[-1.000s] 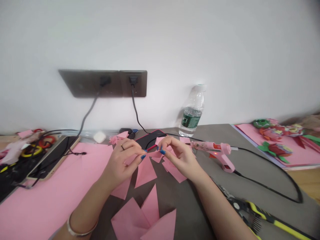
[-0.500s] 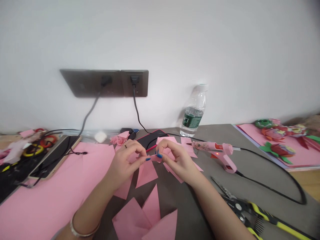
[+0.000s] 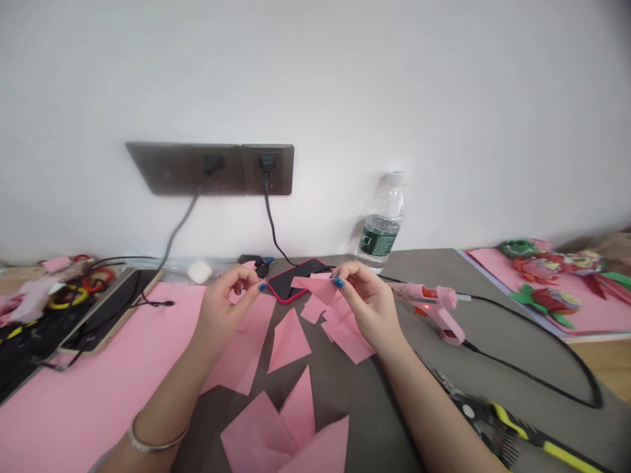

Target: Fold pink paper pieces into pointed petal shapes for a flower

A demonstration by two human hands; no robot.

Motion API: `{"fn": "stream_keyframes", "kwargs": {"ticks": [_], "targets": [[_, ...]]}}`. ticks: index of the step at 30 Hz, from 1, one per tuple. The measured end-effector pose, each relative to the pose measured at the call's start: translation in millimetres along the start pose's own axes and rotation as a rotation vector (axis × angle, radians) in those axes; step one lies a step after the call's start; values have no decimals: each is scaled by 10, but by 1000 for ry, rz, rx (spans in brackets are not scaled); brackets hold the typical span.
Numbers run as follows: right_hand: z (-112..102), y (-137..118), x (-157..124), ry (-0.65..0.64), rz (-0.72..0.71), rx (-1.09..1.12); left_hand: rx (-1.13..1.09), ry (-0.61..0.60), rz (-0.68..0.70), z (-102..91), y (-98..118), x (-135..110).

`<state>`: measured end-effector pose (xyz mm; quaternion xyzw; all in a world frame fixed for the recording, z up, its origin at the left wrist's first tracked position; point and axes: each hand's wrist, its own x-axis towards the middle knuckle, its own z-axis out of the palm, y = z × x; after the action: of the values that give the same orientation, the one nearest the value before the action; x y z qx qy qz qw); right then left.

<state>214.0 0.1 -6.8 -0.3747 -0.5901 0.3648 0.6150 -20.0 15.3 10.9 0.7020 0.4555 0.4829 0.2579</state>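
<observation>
My right hand [image 3: 367,299] pinches a small folded pink paper piece [image 3: 315,286] between thumb and forefinger, held above the grey mat [image 3: 345,394]. My left hand [image 3: 224,309] hovers a little to the left of that piece with its fingers curled together; whether anything is in them I cannot see. Loose pink paper triangles [image 3: 288,341] lie on the mat below both hands. A red-cased phone [image 3: 296,279] lies just behind the paper piece.
A pink glue gun [image 3: 436,305] with a black cord lies right of my right hand. A water bottle [image 3: 382,223] stands at the wall. Yellow-handled pliers [image 3: 513,427] lie at the lower right. Pink sheet [image 3: 73,394] on the left, a tablet [image 3: 106,305], paper flowers [image 3: 547,276] far right.
The hands were together on the paper piece; now they have drawn apart. The left hand has let go and moved left, while the right keeps the piece and lifts it slightly.
</observation>
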Motion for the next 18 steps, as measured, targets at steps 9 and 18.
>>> {"fn": "stream_keyframes", "kwargs": {"ticks": [9,18], "targets": [[78,-2,-37,-236,-18,-1,-121,-178,-43,174,79,-118],[139,-58,-77,-326,238,208,-247,-221,-123,181,51,-122]]}}
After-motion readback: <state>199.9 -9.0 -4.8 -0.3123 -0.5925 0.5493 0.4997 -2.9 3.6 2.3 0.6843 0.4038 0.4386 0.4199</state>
